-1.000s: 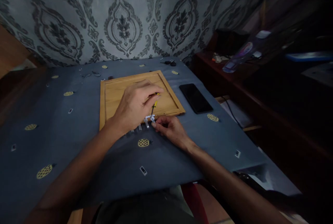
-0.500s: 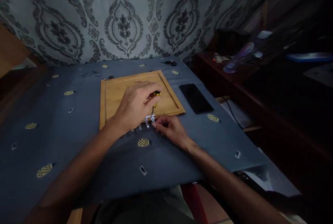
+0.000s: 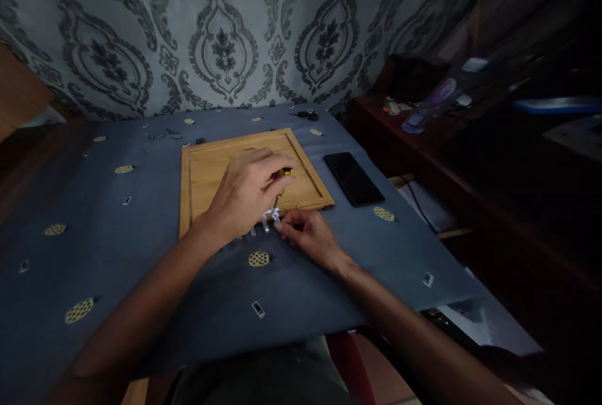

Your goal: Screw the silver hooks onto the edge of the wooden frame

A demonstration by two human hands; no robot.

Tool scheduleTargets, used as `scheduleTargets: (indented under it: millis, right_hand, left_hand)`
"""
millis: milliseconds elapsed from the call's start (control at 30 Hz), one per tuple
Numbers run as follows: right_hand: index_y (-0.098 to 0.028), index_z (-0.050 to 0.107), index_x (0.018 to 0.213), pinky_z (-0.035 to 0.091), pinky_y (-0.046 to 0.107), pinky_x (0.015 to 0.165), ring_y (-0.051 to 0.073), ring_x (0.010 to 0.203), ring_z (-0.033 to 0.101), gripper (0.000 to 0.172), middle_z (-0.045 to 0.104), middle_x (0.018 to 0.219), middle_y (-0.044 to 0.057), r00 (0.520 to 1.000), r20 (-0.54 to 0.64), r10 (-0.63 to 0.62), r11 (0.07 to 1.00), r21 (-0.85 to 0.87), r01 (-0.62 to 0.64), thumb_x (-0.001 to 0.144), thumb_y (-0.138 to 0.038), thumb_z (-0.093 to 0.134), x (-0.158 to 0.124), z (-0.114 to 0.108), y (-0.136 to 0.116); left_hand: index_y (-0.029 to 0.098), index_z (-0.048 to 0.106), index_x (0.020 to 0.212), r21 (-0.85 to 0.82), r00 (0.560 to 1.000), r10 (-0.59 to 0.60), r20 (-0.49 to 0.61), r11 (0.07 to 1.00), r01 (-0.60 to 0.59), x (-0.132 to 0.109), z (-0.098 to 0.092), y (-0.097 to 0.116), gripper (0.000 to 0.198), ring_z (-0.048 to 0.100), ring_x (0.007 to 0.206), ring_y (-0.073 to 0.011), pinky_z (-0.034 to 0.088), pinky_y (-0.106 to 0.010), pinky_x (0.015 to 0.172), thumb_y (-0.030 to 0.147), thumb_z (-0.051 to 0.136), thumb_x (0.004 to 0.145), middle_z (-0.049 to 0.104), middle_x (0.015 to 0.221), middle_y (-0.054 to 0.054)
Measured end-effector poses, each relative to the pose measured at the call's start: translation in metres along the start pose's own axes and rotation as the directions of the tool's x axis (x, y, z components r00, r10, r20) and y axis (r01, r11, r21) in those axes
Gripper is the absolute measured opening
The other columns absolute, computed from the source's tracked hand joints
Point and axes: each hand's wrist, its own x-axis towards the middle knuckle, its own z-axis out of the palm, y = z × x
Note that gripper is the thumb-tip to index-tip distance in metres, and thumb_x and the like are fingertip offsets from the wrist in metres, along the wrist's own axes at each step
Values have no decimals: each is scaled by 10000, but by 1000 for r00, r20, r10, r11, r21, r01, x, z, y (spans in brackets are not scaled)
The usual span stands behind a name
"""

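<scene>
My left hand [image 3: 249,189] is closed around the yellow-and-black handle of a screwdriver [image 3: 281,193] above the near edge of a framed wooden panel [image 3: 207,170]. The shaft points down, its tip at a small shiny hook-like piece [image 3: 276,214] on that edge. Thumb and fingers of my right hand [image 3: 310,232] pinch the lower end of this piece from the right. Several similar shiny pieces stick out along the same edge to the left, partly behind my left hand and wrist. Whether they are metal or plastic I cannot tell.
A black phone [image 3: 354,179] lies right of the panel on the blue tablecloth [image 3: 155,267]. Dark keys or a fob [image 3: 308,115] are at the back, and a thin cord-like item [image 3: 173,133] at back left. A plastic bottle [image 3: 437,101] stands on the dark furniture at right.
Both hands hold nearly the same place and grip; the left hand and screwdriver handle have turned very slightly. The whole view has shifted a little.
</scene>
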Motion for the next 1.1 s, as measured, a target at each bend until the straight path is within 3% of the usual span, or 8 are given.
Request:
scheduleTargets:
  millis: [133, 800, 1100]
  right_hand:
    - [-195, 595, 628, 377, 246, 492, 108, 501, 498, 287, 597, 576, -7, 1000, -16, -3, 1000, -14, 3, 808, -398, 688, 1, 0, 3]
    - [-201, 586, 625, 365, 239, 479, 112, 491, 496, 356, 592, 573, -5, 1000, -9, 17, 1000, -24, -18, 776, -508, 682, 0, 0, -2]
    - [-202, 585, 621, 392, 242, 484, 112, 489, 502, 365, 592, 569, -11, 1000, -14, 7, 1000, 14, -7, 769, -514, 702, 1, 1, 0]
  left_hand:
    - [159, 717, 1006, 0, 1000, 2, -24, 1000, -2, 0, 1, -1, 149, 659, 771, -143, 510, -275, 732, 117, 672, 870, 721, 895, -41]
    - [177, 727, 1013, -2, 1000, -11, -22, 1000, 11, -1, -1, -2, 155, 688, 797, -162, 526, -278, 749, 138, 657, 880, 746, 905, -41]
    - [188, 716, 1061, 10, 999, 17, 29, 1000, -17, 0, -5, 3, 230, 703, 860, -160, 550, -289, 812, 89, 593, 894, 755, 979, -41]
